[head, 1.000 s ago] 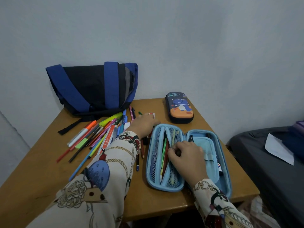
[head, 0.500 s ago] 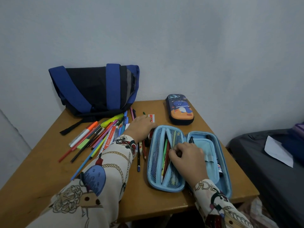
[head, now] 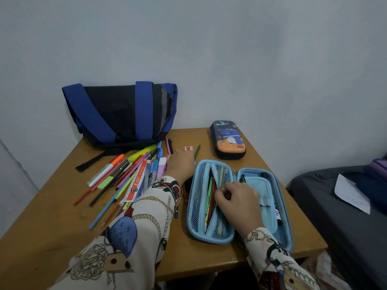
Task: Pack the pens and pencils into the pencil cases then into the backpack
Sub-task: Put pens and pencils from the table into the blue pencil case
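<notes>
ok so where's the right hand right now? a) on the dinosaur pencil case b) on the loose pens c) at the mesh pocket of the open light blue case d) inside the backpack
c: the right hand sits over the open light blue case, fingers curled at the edge of its mesh pocket where pencils already lie.

A single head-worn wide-angle camera looks forward and down from just above the near edge of the wooden table, close over it. The wall fills the upper half of the frame.
</notes>
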Tool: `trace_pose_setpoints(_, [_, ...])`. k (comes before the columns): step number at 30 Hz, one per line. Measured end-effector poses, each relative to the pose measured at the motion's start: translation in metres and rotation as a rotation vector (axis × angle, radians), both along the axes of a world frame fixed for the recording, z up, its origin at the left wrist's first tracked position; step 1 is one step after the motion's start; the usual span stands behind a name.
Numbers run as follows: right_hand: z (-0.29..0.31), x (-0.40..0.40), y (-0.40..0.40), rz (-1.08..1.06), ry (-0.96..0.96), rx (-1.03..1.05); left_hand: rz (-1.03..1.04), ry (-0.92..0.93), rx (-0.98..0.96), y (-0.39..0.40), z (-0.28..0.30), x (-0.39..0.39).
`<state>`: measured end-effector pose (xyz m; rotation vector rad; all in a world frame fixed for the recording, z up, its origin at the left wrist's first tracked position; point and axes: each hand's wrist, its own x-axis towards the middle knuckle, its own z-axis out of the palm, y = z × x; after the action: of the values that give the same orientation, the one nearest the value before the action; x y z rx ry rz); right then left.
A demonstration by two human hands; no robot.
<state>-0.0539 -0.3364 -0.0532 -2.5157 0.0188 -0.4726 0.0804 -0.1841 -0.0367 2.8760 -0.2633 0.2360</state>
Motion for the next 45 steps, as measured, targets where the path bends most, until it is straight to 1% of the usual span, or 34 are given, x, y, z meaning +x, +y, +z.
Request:
trace_pose_setpoints(3, [-0.001,0.0,0.0,0.0,-0.002,0.002,0.036,0.043,-0.158,0.0,0.005,-0.002])
trace_pose_setpoints(6, [-0.001,0.001,0.0,0.001,-0.004,0.0,0.084,0.017,-0.375,-0.004,0.017,-0.015])
trace_pose_setpoints(8, [-0.001,0.001,0.0,0.003,-0.006,-0.006,0.076,0.004,-0.452,-0.009,0.024,-0.032])
trace_pose_setpoints(13, [-0.001,0.001,0.0,-0.003,-0.006,-0.009,-0.018,0.038,-0.455,-0.018,0.011,-0.09])
trace_pose_setpoints(18, [0.0,0.001,0.0,-0.014,-0.021,-0.031,-0.077,-0.023,-0.253,-0.015,0.0,-0.131])
trace_pose_setpoints(26, [0.002,-0.001,0.001,-0.002,-0.029,0.007,-0.19,0.075,-0.206,-0.007,0.0,-0.142])
trace_pose_setpoints(29, [0.002,-0.001,0.001,0.011,-0.04,0.014,-0.188,0.068,-0.338,-0.009,-0.003,-0.141])
trace_pose_setpoints(31, [0.001,-0.001,0.001,0.022,-0.051,0.032,-0.155,0.052,-0.374,-0.011,-0.005,-0.14])
trace_pose_setpoints(35, [-0.001,0.0,0.001,0.048,-0.066,0.063,-0.192,0.011,-0.269,-0.014,-0.009,-0.141])
trace_pose_setpoints(37, [-0.002,0.001,0.0,0.051,-0.069,0.058,-0.224,0.036,-0.266,-0.013,-0.008,-0.138])
trace_pose_setpoints(39, [-0.002,0.001,0.0,0.047,-0.06,0.042,-0.224,0.107,-0.301,-0.009,-0.006,-0.133])
trace_pose_setpoints(40, [-0.001,0.001,0.0,0.044,-0.053,0.031,-0.205,0.141,-0.359,-0.007,-0.005,-0.129])
trace_pose_setpoints(42, [0.0,0.001,0.001,0.04,-0.036,0.013,-0.119,0.169,-0.574,-0.004,0.0,-0.123])
trace_pose_setpoints(43, [0.001,0.0,0.001,0.04,-0.03,0.011,-0.06,0.143,-0.671,-0.003,0.003,-0.119])
trace_pose_setpoints(44, [0.001,0.0,0.001,0.039,-0.027,0.012,-0.008,0.087,-0.711,-0.002,0.004,-0.112])
trace_pose_setpoints(45, [0.001,0.0,0.001,0.038,-0.026,0.017,0.032,0.017,-0.68,-0.001,0.004,-0.102])
